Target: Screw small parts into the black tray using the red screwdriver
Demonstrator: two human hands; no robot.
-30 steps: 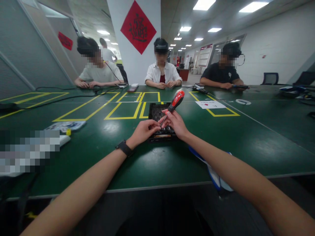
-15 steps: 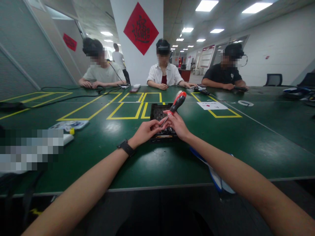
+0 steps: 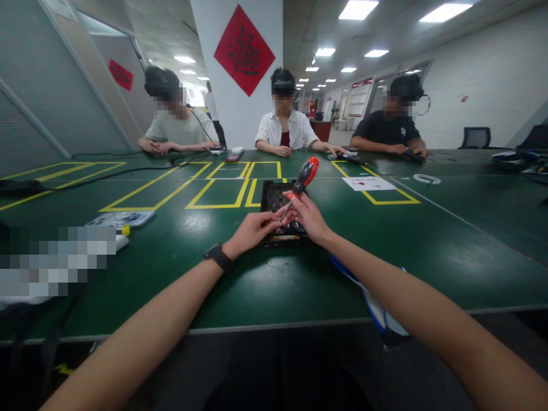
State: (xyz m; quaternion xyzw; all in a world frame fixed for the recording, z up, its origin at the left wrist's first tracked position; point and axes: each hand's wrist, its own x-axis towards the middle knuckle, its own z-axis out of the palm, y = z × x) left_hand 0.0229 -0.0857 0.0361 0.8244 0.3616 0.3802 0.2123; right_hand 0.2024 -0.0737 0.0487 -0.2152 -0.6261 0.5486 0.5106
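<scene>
While the head view takes in a long green table [image 3: 240, 297] with a smooth, glossy top that throws back soft patches of light, flat strips of yellow tape [image 3: 212, 207] mark out rectangles across it. A thin sheet of paper [image 3: 369, 184] and a white ring [image 3: 427, 179] lie well beyond the right hand [image 3: 311, 218]. A dark, flat band [image 3: 219, 257] wraps the left wrist, and something soft-looking in blue and white [image 3: 377, 308] lies partly under the right forearm.

The screwdriver [image 3: 305, 177] has a thick, rounded handle in red and black and a thin metal shaft. It slants, handle up and to the right, shaft pointing down to the left. Below it sits a black case [image 3: 272, 197], rectangular and shallow, its inside uneven and dark; small parts in it are too blurred to tell.

The right hand's fingers pinch the screwdriver where handle meets shaft, so most of the handle rises above the grip. The left hand [image 3: 254, 230] has thumb and fingers drawn close together beside the shaft's lower end; whether they pinch the tip or something small, I cannot tell. Both hands are over the case's near half.
</scene>
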